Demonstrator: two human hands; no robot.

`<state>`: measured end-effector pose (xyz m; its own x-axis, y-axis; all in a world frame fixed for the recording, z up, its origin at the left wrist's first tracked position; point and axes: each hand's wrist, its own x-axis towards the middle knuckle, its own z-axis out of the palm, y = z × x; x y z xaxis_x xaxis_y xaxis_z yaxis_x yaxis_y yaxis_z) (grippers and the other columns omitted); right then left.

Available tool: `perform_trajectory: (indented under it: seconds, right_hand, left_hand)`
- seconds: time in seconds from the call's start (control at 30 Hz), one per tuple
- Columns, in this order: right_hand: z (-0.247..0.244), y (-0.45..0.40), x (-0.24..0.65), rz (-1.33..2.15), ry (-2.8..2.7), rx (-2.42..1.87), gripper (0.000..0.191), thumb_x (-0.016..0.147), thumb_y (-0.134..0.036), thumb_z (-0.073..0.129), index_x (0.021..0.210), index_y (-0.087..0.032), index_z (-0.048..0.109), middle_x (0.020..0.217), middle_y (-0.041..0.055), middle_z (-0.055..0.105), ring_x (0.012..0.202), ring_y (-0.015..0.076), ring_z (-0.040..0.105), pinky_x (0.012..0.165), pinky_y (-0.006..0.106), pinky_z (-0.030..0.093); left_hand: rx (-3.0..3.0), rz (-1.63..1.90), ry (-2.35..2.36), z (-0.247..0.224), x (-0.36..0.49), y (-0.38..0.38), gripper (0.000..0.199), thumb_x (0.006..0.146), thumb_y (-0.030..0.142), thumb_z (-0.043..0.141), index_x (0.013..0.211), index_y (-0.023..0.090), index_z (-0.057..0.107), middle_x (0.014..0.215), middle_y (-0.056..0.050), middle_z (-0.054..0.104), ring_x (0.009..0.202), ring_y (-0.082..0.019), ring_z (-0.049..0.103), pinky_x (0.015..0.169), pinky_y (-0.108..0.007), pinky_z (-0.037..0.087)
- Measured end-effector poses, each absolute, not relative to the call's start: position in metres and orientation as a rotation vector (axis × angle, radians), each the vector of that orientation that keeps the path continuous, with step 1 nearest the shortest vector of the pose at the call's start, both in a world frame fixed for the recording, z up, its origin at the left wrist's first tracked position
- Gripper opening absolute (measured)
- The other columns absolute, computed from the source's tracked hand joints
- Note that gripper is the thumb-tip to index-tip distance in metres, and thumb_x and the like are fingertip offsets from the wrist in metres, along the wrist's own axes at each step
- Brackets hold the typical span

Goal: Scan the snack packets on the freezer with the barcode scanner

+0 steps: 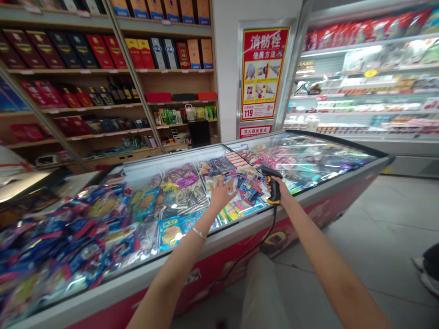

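Left hand [221, 194], fingers spread, is over loose packets [249, 188] atop the chest freezer [236, 235]; right hand [281, 189] grips a corded scanner [275, 192] near its front edge. Packaged goods [85, 242] heap toward the left end; shelves [178, 71] behind.

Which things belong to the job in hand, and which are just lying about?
Likely in use:
black and yellow scanner in the right hand
glossy blue and red packets beside the left hand

Just around:
red rectangular poster
tall maroon boxes
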<state>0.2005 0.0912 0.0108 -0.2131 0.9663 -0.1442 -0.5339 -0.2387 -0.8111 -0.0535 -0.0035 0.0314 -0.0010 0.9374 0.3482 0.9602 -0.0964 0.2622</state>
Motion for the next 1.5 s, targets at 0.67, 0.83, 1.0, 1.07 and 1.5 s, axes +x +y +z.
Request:
perform_trajectory:
  seconds: [0.67, 0.83, 1.0, 1.07, 1.5]
  right_hand:
    - [0.058, 0.015, -0.075, 2.171, -1.214, -0.493, 0.016, 0.077, -0.033, 0.060, 0.078, -0.017, 0.060, 0.054, 0.0010, 0.056, 0.041, 0.0108, 0.048, 0.034, 0.019, 0.037]
    - [0.046, -0.016, -0.131, 2.361, -1.263, -0.509, 0.016, 0.076, -0.033, 0.059, 0.073, -0.017, 0.060, 0.058, 0.0023, 0.060, 0.042, 0.0094, 0.049, 0.037, 0.018, 0.039]
    - [0.026, -0.038, -0.144, 2.448, -1.327, -0.531, 0.019, 0.077, -0.035, 0.061, 0.074, -0.016, 0.062, 0.057, 0.0019, 0.060, 0.042, 0.0096, 0.049, 0.038, 0.019, 0.040]
    - [0.023, -0.041, -0.141, 2.450, -1.350, -0.565, 0.020, 0.077, -0.036, 0.060, 0.075, -0.016, 0.063, 0.055, 0.0016, 0.059, 0.042, 0.0098, 0.049, 0.039, 0.019, 0.040]
    - [0.026, -0.041, -0.133, 2.450, -1.269, -0.536, 0.020, 0.073, -0.036, 0.060, 0.075, -0.017, 0.064, 0.064, 0.0023, 0.063, 0.042, 0.0094, 0.050, 0.040, 0.021, 0.041]
  left_hand:
    - [-1.100, -0.632, -2.485, 0.091, -0.344, -0.146, 0.037, 0.087, 0.032, 0.046, 0.118, 0.018, 0.061, 0.117, -0.011, 0.065, 0.106, -0.028, 0.060, 0.087, -0.037, 0.047]
    - [-0.797, -0.477, -2.490, 0.074, -0.370, -0.164, 0.032, 0.086, 0.023, 0.042, 0.107, 0.014, 0.065, 0.107, -0.014, 0.066, 0.104, -0.030, 0.057, 0.085, -0.038, 0.045]
    - [-0.724, -0.407, -2.499, 0.064, -0.375, -0.169, 0.034, 0.088, 0.019, 0.036, 0.105, 0.015, 0.066, 0.102, -0.014, 0.066, 0.100, -0.029, 0.056, 0.083, -0.038, 0.044]
    - [-0.733, -0.359, -2.511, 0.063, -0.373, -0.168, 0.035, 0.089, 0.017, 0.035, 0.107, 0.014, 0.065, 0.102, -0.015, 0.066, 0.102, -0.030, 0.055, 0.084, -0.039, 0.044]
    - [-0.627, -0.292, -2.544, 0.058, -0.363, -0.160, 0.039, 0.088, 0.011, 0.029, 0.109, 0.004, 0.060, 0.110, -0.023, 0.060, 0.106, -0.033, 0.053, 0.080, -0.039, 0.047]
